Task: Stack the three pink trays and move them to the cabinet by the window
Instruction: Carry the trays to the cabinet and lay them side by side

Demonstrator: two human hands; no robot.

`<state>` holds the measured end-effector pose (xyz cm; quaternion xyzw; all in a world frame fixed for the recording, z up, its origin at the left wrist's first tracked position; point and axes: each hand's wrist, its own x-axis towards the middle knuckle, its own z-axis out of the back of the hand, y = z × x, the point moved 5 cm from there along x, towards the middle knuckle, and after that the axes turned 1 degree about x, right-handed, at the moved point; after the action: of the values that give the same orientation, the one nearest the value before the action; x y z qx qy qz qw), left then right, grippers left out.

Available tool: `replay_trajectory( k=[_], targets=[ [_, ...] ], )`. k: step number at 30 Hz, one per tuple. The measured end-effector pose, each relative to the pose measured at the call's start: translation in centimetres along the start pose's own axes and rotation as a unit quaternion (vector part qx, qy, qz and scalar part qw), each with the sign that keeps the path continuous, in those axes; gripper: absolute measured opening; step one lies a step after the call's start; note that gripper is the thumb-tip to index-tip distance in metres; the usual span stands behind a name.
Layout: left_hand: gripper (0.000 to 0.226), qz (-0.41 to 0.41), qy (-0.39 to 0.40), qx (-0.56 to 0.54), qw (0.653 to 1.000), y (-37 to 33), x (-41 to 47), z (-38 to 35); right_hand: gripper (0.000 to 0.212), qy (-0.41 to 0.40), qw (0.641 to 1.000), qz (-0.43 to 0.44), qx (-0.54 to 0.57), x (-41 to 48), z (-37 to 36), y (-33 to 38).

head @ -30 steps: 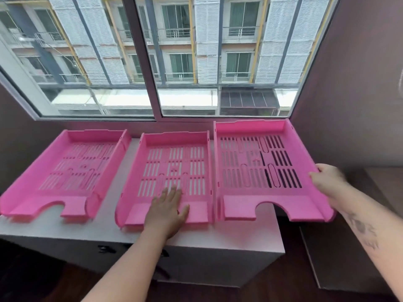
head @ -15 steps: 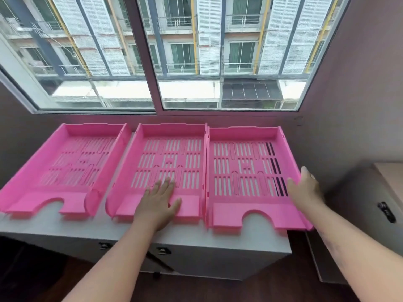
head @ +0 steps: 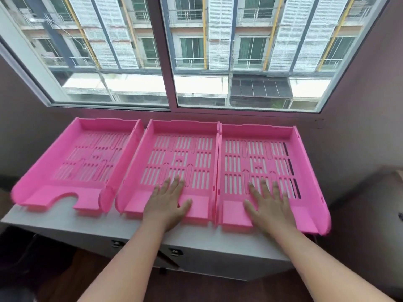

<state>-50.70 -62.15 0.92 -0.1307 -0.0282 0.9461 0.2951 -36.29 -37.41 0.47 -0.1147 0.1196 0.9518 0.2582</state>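
Note:
Three pink slotted trays lie side by side on a white cabinet (head: 65,223) under the window. The left tray (head: 54,171) sits slightly tilted and apart. The middle tray (head: 181,136) and the right tray (head: 301,162) touch along one wall. My left hand (head: 168,203) rests flat, fingers spread, on the front floor of the middle tray. My right hand (head: 268,203) lies flat, fingers spread, on the front floor of the right tray. Neither hand grips anything. The right tray's outer edge overhangs the cabinet's right end.
A sliding window (head: 170,62) runs along the back, just above the trays. Dark walls close in on both sides. A second low cabinet (head: 370,214) stands at the right. Drawer locks (head: 174,251) show on the white cabinet's front.
My right hand left the right tray's outer wall and now lies flat inside that tray. The right tray has come down onto the cabinet, against the middle tray. My left hand stayed put.

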Motion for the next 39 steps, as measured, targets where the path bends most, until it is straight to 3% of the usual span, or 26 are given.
replay_trajectory(
  k=[15, 18, 20, 23, 25, 29, 32, 39],
  targets=[
    [0.074, -0.010, 0.004, -0.005, 1.000, 3.2, 2.2, 0.7, 0.067, 0.015, 1.000, -0.008, -0.010, 2.6, -0.1, 2.7],
    [0.075, -0.017, 0.003, -0.045, 0.999, 2.9, 1.9, 1.6, 0.069, 0.030, 0.999, -0.017, 0.006, 2.9, 0.5, 3.1],
    [0.072, -0.025, -0.058, -0.088, 0.994, 3.1, 1.2, 3.3, 0.072, 0.002, 0.999, -0.026, 0.040, 2.7, 1.0, 4.1],
    [0.064, -0.034, -0.193, -0.046, 0.980, 5.1, -0.2, 6.1, 0.082, -0.058, 0.987, 0.001, 0.149, 1.3, 2.0, 8.0],
    [0.065, 0.017, -0.229, -0.032, 0.973, 8.0, -0.8, 7.0, 0.086, -0.070, 0.967, 0.020, 0.244, 0.5, 2.1, 11.0],
    [0.073, 0.100, -0.179, -0.108, 0.973, 13.4, -1.7, 6.7, 0.085, -0.062, 0.937, -0.015, 0.343, 0.2, 1.5, 14.6],
    [0.069, 0.097, -0.121, -0.207, 0.966, 15.1, -2.1, 5.7, 0.083, -0.053, 0.930, -0.049, 0.361, 0.4, 0.7, 15.6],
    [0.067, 0.077, -0.071, -0.366, 0.925, 16.2, -0.5, 5.1, 0.077, -0.098, 0.924, -0.100, 0.355, 0.4, -0.1, 16.7]
  ],
)
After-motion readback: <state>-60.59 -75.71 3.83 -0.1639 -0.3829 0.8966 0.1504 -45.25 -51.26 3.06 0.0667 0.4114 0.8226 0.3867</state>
